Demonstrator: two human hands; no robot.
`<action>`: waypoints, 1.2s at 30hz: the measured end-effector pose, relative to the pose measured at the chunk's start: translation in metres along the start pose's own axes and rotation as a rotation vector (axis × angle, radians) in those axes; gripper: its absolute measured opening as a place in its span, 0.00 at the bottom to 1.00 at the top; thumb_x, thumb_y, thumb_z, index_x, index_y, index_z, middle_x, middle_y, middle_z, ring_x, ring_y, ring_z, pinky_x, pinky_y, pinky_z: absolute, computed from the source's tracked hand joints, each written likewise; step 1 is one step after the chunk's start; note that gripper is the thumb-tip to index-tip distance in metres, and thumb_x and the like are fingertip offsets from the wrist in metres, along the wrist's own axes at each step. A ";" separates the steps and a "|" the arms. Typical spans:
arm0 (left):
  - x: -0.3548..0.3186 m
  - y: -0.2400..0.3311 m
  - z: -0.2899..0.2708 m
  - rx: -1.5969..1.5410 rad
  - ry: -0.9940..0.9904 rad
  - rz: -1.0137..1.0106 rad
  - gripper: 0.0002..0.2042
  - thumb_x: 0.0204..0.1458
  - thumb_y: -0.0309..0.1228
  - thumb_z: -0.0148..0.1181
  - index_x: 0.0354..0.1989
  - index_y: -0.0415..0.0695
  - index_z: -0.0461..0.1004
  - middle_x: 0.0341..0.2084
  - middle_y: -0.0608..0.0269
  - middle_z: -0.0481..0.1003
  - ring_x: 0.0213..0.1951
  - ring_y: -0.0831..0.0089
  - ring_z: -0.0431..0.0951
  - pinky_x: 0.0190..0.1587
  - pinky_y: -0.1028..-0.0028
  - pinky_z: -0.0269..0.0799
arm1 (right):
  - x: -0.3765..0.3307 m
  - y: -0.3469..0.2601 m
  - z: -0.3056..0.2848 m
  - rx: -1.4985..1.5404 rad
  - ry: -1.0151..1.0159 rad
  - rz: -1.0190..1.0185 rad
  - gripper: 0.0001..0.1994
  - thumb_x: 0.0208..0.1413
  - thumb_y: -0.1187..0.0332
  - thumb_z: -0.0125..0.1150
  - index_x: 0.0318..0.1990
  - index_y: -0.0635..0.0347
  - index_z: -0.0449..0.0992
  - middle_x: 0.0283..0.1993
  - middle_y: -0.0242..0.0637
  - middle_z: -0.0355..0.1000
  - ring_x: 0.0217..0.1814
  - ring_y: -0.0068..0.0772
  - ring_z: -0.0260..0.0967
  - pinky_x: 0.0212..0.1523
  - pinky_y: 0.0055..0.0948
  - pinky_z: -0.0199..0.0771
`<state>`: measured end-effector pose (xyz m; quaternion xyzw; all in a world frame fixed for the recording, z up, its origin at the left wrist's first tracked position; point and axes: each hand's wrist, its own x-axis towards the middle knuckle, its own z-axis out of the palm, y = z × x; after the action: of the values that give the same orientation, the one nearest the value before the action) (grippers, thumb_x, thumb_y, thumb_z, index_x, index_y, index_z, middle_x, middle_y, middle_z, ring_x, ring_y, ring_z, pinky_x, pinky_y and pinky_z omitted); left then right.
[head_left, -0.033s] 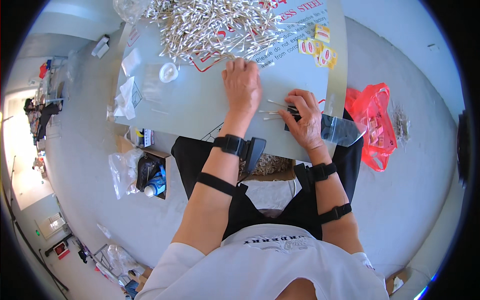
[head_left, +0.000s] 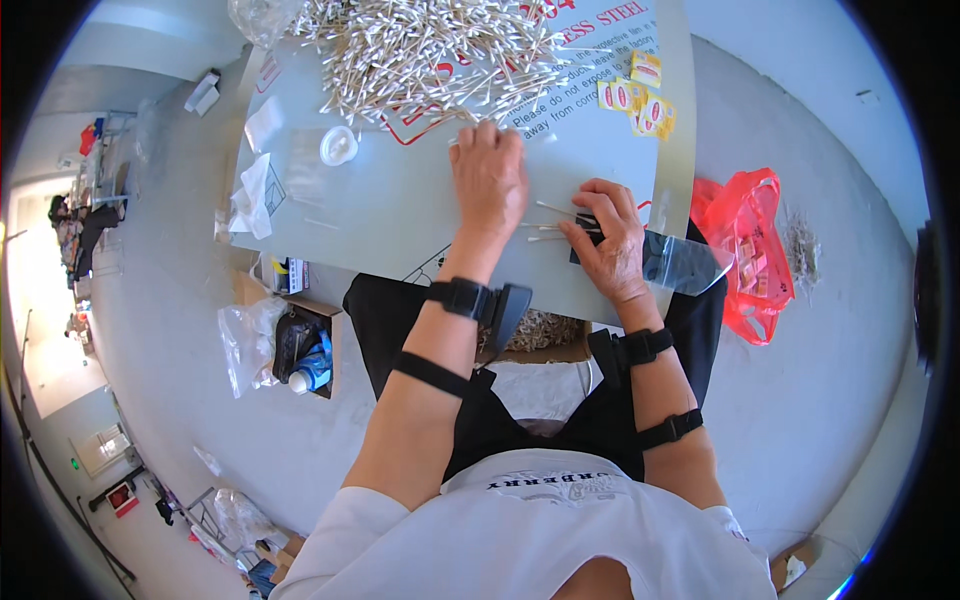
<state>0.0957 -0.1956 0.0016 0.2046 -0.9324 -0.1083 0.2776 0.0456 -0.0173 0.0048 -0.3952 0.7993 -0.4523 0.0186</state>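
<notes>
My left hand (head_left: 490, 182) is closed with curled fingers, just in front of a big heap of cotton swabs (head_left: 430, 60) on the table. A pale swab end shows beside its fingertips; most of what they pinch is hidden. On the right, my right hand (head_left: 612, 240) rests on the table, thumb and fingers closed around a few cotton swabs (head_left: 552, 238) whose tips point left. Under that hand lies a plastic pouch (head_left: 685, 262), dark at its left part and see-through at the right, overhanging the table's near edge.
Yellow sachets (head_left: 652, 112) lie at the table's right. A round white tub (head_left: 338, 146) and crumpled white tissue (head_left: 250, 195) are on its left. A red plastic bag (head_left: 752, 255) hangs or stands right of the table. An open carton (head_left: 330, 350) sits on the floor at left.
My left hand has drawn slightly toward me and to the right, away from the heap. My right hand stays in place with the swabs.
</notes>
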 end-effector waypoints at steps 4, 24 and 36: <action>-0.039 0.019 -0.015 -0.202 -0.146 0.045 0.08 0.43 0.22 0.63 0.32 0.45 0.74 0.31 0.62 0.69 0.41 0.57 0.69 0.43 0.60 0.63 | -0.005 -0.006 -0.005 -0.048 -0.004 -0.015 0.24 0.39 0.65 0.73 0.47 0.60 0.75 0.56 0.41 0.68 0.58 0.47 0.64 0.57 0.43 0.64; 0.016 -0.021 -0.008 -0.097 -0.196 0.017 0.04 0.46 0.26 0.66 0.28 0.46 0.76 0.31 0.64 0.71 0.42 0.58 0.69 0.48 0.60 0.64 | -0.007 -0.002 -0.008 -0.099 -0.087 -0.049 0.20 0.41 0.68 0.70 0.44 0.62 0.75 0.54 0.40 0.69 0.56 0.45 0.65 0.57 0.41 0.63; -0.003 -0.006 -0.018 -0.296 -0.269 0.003 0.04 0.46 0.21 0.63 0.30 0.43 0.76 0.28 0.63 0.74 0.37 0.60 0.71 0.41 0.64 0.69 | 0.023 0.016 0.002 -0.130 0.140 0.210 0.12 0.49 0.70 0.65 0.42 0.55 0.77 0.45 0.38 0.70 0.33 0.42 0.74 0.32 0.37 0.74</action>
<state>0.1102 -0.2015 0.0129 0.1436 -0.9353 -0.2701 0.1779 0.0202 -0.0292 -0.0007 -0.2773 0.8632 -0.4217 -0.0156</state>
